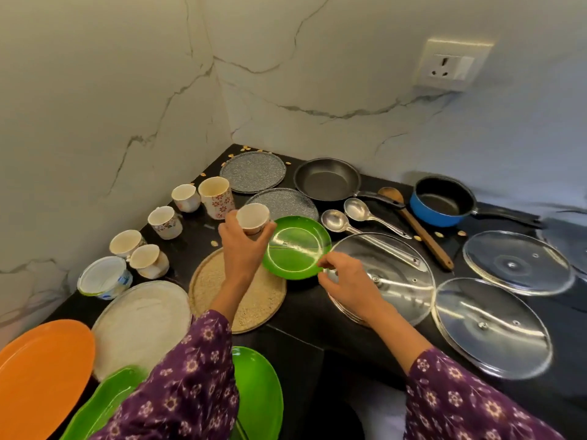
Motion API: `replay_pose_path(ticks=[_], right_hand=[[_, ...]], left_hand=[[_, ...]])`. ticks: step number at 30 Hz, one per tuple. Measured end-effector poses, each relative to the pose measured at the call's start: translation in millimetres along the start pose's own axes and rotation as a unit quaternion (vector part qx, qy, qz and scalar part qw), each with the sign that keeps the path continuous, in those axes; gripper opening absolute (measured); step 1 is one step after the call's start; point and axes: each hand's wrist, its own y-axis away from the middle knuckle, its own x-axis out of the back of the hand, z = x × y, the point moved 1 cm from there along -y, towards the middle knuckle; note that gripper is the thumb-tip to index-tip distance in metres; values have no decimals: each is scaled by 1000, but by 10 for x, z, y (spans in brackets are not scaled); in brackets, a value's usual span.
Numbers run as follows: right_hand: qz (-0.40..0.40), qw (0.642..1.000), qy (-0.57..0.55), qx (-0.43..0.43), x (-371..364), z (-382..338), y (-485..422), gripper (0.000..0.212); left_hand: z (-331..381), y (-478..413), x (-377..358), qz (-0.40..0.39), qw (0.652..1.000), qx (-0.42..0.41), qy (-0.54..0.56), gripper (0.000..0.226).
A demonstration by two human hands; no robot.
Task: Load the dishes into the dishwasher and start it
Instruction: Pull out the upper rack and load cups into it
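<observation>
Over the black counter (305, 308) the left hand (243, 249) grips a cup (253, 217), the right hand (346, 281) pinches the green plate (293, 249) by its right rim, plate lying between them.

Legible text, brands, numbers: none; blue printing on the white tub (106, 281) at the left of the worktop (305, 312) and a faint mark in the green plate (297, 247) are too blurred to read.
</observation>
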Motion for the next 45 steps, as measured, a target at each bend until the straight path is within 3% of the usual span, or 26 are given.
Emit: replay_pose_path(ticks=[7,14,19,21,22,25,28,30,32,37,43,45], right_hand=[[105,990,4,-94,909,415,1072,18],[217,949,-20,-227,1845,808,2864,27],[292,892,-100,-331,2272,1008,4248,47],[336,837,-205,-379,2368,1092,4714,45],[368,789,-282,-403,2416,1126,4944,39],[423,599,-528,-428,2547,1204,5548,14],[458,458,-644,-407,2597,1313,6012,34],[462,418,-679,-389,2595,1431,6254,52],[443,415,-692,-390,2590,1561,6442,57],[403,444,-667,-443,2703,1779,6769,44],[464,357,-665,-464,2659,2308,6965,24],[487,378,-600,-510,2592,2571,6969,20]], left_hand=[[808,953,-780,-181,973,-28,141,66],[1671,2741,-1551,-406,886,-27,220,49],[2126,4179,-1984,-522,827,-23,207,36],[2261,4676,-2117,-565,800,-3,204,33],[2325,4928,-2177,-585,786,-6,198,34],[2464,5577,-2345,-626,760,-29,173,33],[2534,6058,-2496,-664,732,-61,141,35],[2549,6322,-2611,-693,707,-85,115,40],[2540,6528,-2735,-717,681,-125,87,46],[2481,6919,-3056,-749,636,-181,31,54],[2212,7102,-3581,-753,627,-194,-47,90],[2089,7090,-3727,-749,626,-206,-67,89]])
